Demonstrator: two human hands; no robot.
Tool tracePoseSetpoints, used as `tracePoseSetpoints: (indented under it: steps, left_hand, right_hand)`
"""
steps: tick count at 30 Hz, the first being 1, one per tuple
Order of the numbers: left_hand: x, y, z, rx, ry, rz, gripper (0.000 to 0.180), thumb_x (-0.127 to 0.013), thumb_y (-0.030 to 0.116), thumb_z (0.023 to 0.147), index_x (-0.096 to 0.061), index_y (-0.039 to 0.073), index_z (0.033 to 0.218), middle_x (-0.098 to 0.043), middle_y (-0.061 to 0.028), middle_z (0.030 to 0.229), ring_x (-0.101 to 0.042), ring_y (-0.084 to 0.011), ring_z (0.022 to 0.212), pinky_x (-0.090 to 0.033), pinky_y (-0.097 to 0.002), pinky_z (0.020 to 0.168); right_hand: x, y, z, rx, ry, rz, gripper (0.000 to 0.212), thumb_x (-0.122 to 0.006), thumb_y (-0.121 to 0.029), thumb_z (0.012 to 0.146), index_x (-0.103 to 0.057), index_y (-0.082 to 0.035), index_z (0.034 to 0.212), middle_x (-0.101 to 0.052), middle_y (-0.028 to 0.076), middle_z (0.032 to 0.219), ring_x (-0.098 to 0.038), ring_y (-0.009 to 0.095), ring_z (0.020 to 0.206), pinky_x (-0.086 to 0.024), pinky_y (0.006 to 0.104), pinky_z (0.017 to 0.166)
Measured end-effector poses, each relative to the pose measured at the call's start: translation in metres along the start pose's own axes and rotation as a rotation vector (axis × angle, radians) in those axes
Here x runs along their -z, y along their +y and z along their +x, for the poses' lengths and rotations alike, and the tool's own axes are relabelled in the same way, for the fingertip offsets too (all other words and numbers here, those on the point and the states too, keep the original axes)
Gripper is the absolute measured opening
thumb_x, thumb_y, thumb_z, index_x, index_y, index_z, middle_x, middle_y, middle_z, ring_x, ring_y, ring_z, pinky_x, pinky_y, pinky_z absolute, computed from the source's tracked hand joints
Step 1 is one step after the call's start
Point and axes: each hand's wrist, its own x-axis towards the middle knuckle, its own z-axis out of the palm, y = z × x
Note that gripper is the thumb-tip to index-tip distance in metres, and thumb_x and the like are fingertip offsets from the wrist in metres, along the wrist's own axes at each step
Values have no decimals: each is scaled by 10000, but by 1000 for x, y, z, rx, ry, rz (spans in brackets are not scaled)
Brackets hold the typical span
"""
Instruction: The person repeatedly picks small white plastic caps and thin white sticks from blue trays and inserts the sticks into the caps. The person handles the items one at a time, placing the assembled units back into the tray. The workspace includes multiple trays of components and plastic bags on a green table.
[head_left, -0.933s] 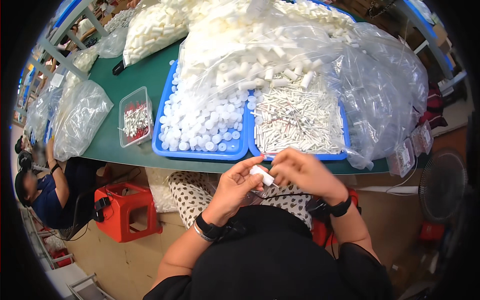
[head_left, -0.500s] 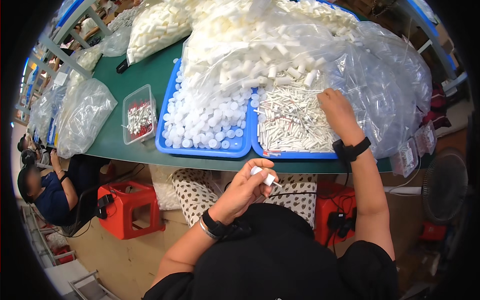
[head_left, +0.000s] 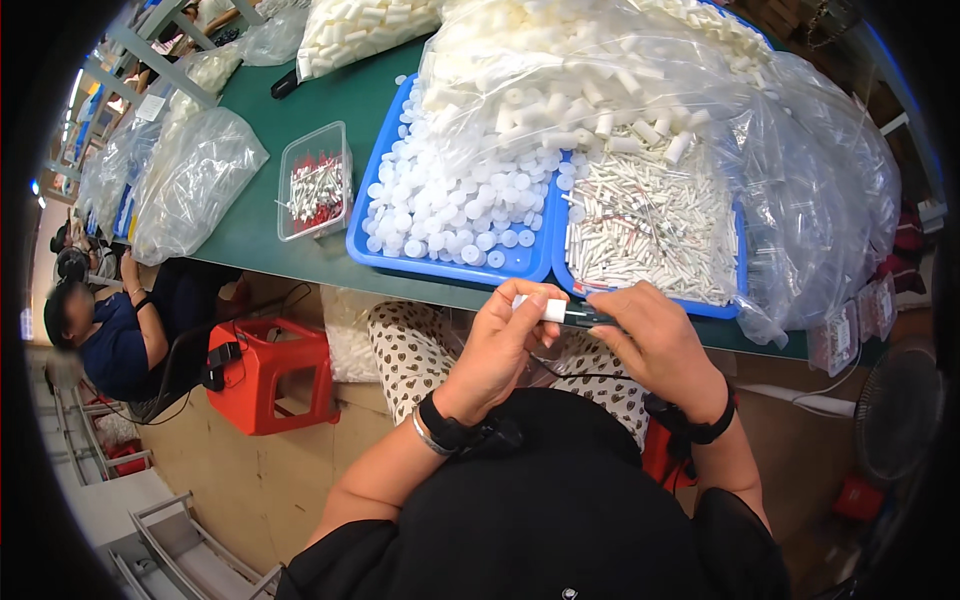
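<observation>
The left hand [head_left: 500, 345] pinches a small white tube [head_left: 541, 309] while the right hand [head_left: 655, 345] grips a dark insert [head_left: 590, 319] entering its end, just before the blue trays [head_left: 520, 265] on the green surface [head_left: 300, 220]. Keeping both pieces in line should seat them cleanly.

Two blue trays [head_left: 520, 262] lie just beyond the fingers [head_left: 530, 300], side by side. One clear box [head_left: 315, 180] stands further left of them. One red stool [head_left: 265, 375] is below left. The white caps [head_left: 440, 205] and tubes [head_left: 645, 230] are too many to count.
</observation>
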Motion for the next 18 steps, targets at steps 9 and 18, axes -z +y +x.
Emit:
tracePoseSetpoints:
  steps: [9,18]
  left_hand:
    - [2,-10,-4,-83,70,153,150,-506,162,1027,-535,34,1100,-599,-57,1045,-560,-79,828,-477,-230,757]
    - [1,-18,-4,-218,52,376,195,-521,174,1024,-534,29,1153,-587,-18,988,-552,-56,862,-467,-206,789]
  right_hand:
    - [-29,-7,-2,-93,93,85,287,-702,-76,849,-606,-1,1108,-608,133,862,-612,300,707,-496,372,621]
    - [-48,-2,-6,-227,162,268,280,-687,-41,854,-592,16,1111,-622,153,898,-633,315,751,-499,364,641]
